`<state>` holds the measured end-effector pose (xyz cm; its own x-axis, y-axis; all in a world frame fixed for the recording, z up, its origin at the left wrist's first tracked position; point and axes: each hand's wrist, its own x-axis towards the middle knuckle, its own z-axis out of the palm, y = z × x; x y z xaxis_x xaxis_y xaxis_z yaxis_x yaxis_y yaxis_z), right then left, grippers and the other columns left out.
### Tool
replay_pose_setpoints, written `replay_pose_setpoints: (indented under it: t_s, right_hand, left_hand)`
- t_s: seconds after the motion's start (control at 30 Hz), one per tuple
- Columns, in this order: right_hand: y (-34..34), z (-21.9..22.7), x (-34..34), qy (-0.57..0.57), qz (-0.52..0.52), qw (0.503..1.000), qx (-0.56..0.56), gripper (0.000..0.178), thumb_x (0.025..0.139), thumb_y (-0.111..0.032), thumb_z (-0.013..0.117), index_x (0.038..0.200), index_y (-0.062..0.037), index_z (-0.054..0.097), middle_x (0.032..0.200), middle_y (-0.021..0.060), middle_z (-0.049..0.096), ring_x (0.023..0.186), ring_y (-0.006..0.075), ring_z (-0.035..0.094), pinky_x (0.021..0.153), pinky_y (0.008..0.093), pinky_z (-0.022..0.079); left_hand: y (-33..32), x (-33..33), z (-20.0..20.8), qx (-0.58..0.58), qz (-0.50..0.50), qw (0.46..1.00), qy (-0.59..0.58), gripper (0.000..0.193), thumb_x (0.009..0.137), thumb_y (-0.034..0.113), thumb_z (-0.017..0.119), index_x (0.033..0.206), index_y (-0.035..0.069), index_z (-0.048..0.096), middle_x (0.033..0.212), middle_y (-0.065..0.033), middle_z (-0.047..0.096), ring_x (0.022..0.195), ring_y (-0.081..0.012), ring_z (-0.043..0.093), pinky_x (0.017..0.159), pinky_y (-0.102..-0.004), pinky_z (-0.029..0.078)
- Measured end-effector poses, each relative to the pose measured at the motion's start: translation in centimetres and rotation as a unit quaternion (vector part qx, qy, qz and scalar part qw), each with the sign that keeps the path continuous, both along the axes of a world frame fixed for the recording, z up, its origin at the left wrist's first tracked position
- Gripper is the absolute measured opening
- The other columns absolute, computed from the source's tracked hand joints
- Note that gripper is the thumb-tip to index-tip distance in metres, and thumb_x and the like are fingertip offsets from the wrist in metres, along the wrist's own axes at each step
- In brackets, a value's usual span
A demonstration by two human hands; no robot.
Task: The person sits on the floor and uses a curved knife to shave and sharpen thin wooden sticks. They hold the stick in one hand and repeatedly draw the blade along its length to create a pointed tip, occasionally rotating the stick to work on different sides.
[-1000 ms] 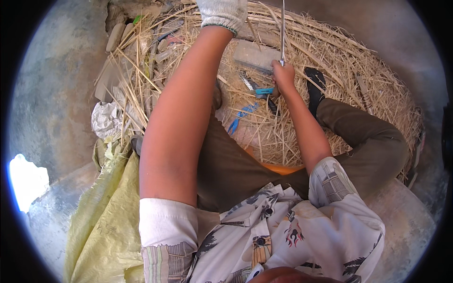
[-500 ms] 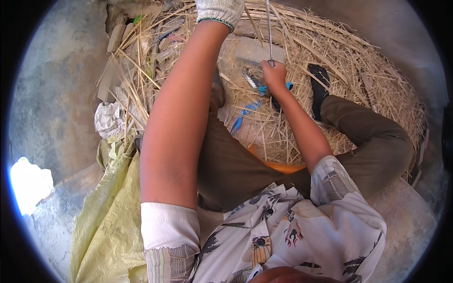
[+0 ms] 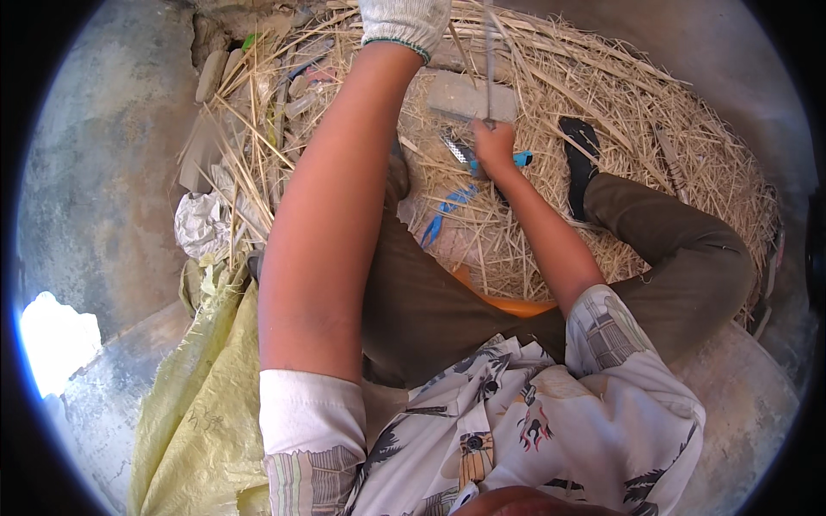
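Observation:
My left hand [image 3: 403, 24], in a white knitted glove with a green cuff edge, reaches the top edge of the picture; its fingers are cut off. My right hand [image 3: 494, 148] is bare and closed around the lower end of a long thin grey rod [image 3: 490, 60]. The rod points away from me and is smeared by motion, so I cannot tell whether it is a rod or a narrow blade. Beneath that hand lies a perforated metal tool [image 3: 455, 150] with a blue part [image 3: 522, 159]. A grey block [image 3: 460, 95] sits just beyond it.
Straw-like strips and shavings [image 3: 637, 112] cover the floor. Blue plastic scraps [image 3: 446, 211] lie between my legs. A yellow woven sack [image 3: 202, 404] and crumpled paper [image 3: 200, 224] are on the left. Near my right foot [image 3: 580, 150] rests a flat blade-like strip [image 3: 672, 165]. A wall [image 3: 112, 155] stands left.
My right hand has moved slightly left, and the rod has become more blurred. My left forearm and glove have shifted a little to the right.

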<state>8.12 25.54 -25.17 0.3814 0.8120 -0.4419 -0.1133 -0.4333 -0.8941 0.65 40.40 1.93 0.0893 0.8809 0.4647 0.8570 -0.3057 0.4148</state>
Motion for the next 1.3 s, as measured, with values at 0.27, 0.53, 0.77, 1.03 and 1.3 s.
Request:
replay_pose_setpoints:
  t_s: [0.27,0.53,0.77,1.03,1.3]
  right_hand:
    - [0.8,1.6,0.2,-0.02,0.002,1.0,0.016,0.032,0.083,-0.022,0.066,0.063,0.0026,0.06,0.055,0.0083,0.058,0.045,0.0205,0.056,0.045,0.04,0.045]
    - [0.2,0.5,1.2,0.018,0.083,0.985,-0.153,0.032,0.082,-0.024,0.067,0.068,0.0044,0.063,0.058,0.0145,0.061,0.058,0.0223,0.063,0.06,0.0416,0.048]
    - [0.5,4.6,0.1,-0.14,-0.002,0.988,0.068,0.034,0.083,-0.024,0.07,0.068,0.0056,0.064,0.059,0.0155,0.061,0.056,0.0234,0.063,0.058,0.0425,0.048]
    - [-0.2,2.5,0.5,0.002,0.055,0.982,-0.18,0.031,0.082,-0.024,0.069,0.066,0.0032,0.064,0.059,0.013,0.064,0.053,0.0241,0.063,0.057,0.0447,0.049]
    - [-0.7,1.0,0.7,-0.257,0.047,0.965,0.021,0.035,0.082,-0.025,0.065,0.065,0.0054,0.064,0.06,0.0157,0.065,0.055,0.026,0.065,0.058,0.0452,0.052]
  left_hand:
    - [0.4,-1.8,-1.6,0.082,-0.004,0.987,0.136,0.051,0.104,0.012,0.043,0.154,0.005,0.04,0.097,-0.0216,0.066,0.08,-0.0374,0.068,0.071,-0.0478,0.056]
    - [0.1,-2.3,-0.5,-0.038,0.02,0.998,-0.049,0.046,0.106,0.017,0.045,0.151,0.007,0.044,0.097,-0.0205,0.067,0.08,-0.036,0.068,0.07,-0.0478,0.055]
    - [0.2,-2.9,-1.8,0.067,0.011,0.994,0.085,0.043,0.107,0.016,0.042,0.148,0.006,0.047,0.096,-0.0201,0.066,0.08,-0.0353,0.068,0.07,-0.0475,0.055]
    - [0.8,-3.6,-3.1,0.094,0.035,0.99,0.097,0.047,0.104,0.013,0.043,0.15,0.005,0.046,0.093,-0.0205,0.066,0.079,-0.0353,0.068,0.069,-0.0473,0.055]
    - [1.0,-3.3,-3.5,0.11,0.029,0.986,0.124,0.051,0.101,0.013,0.046,0.151,0.003,0.045,0.093,-0.0217,0.066,0.078,-0.0369,0.068,0.069,-0.0483,0.056]
